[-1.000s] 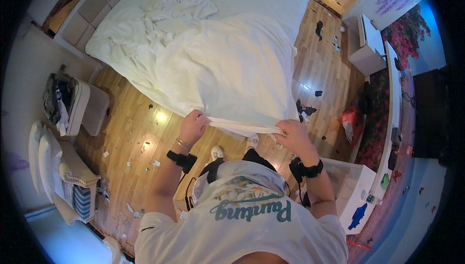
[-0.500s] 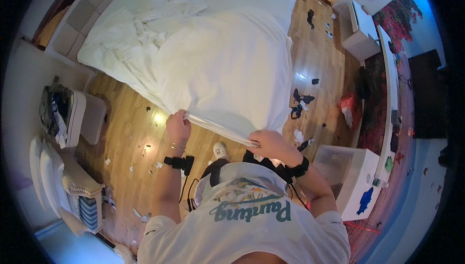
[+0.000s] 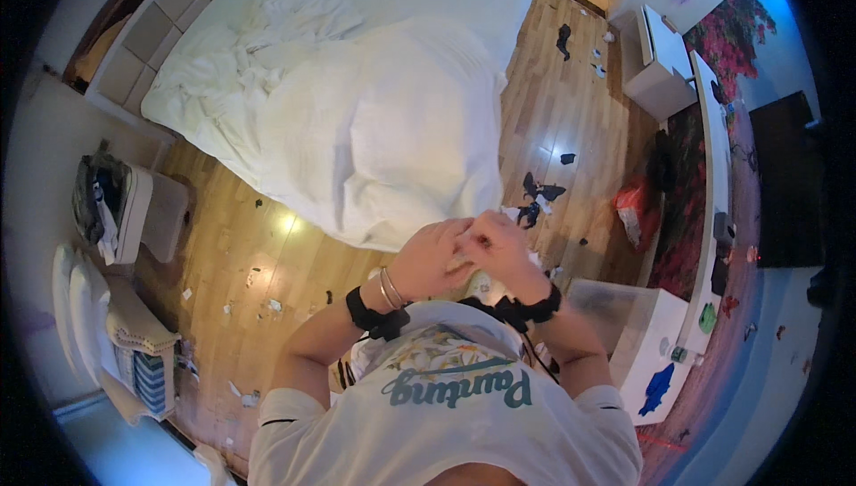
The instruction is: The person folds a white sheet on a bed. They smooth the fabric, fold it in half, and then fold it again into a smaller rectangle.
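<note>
Both hands tog. now, right up in front of the chest: L hand [image 3: 432, 260] and R hand [image 3: 501, 250] meet at the fingers, L slightly lower in view, R bent in over its fingertips. Grip? Can't tell, fingers overlap, so no clear view of whether any cloth is pinched btwn them.

And the white quilt [image 3: 419, 120]! It's on the bed, straight out beyond the hands and off to the L, bunched nr the padded headboard [image 3: 156, 40], smoother toward the person. Its spread runs approx. upper L to lower R, tho the folds hide the true long axis. Near edge droops over the bed's side, its lowest bit just beyond the L wrist, and the R-hand side edge drops toward the wood floor [image 3: 223, 218]. So L hand's the nearer to that low hem; R hand sits nearer the R side edge, by a whisker. Fingers overlap the hem in view, but contact can't be confirmed.

Round abt: black items [image 3: 544, 190] on the floor beyond R hand, a red-and-white bag [image 3: 629, 214] further R, white cabinet [image 3: 655, 379] by the R elbow, beige armchair [image 3: 138, 330] w/ white pillows [image 3: 76, 317] well off L.
</note>
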Motion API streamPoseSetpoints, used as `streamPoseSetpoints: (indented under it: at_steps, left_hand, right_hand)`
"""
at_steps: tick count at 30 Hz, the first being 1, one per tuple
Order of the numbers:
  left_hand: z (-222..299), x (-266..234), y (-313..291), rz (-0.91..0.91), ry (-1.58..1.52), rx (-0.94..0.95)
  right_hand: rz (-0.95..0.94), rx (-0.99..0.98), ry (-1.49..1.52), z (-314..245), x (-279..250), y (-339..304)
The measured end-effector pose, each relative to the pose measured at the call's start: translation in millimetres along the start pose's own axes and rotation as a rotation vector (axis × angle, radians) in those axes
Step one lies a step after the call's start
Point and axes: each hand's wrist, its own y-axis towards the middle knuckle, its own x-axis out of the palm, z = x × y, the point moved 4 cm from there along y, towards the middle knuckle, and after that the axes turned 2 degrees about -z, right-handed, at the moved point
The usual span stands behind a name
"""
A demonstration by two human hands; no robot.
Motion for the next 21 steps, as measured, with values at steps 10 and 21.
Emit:
streamPoseSetpoints:
  at_steps: [10,21]
  left_hand:
    - [20,10,22,0.321,-0.091,-0.514]
    - [33,-40,13,0.582,-0.24,-0.69]
  right_hand:
    - [-0.212,-0.192,0.374,77,-34,10]
    - [-0.285,-0.09,0.426,71,-62,53]
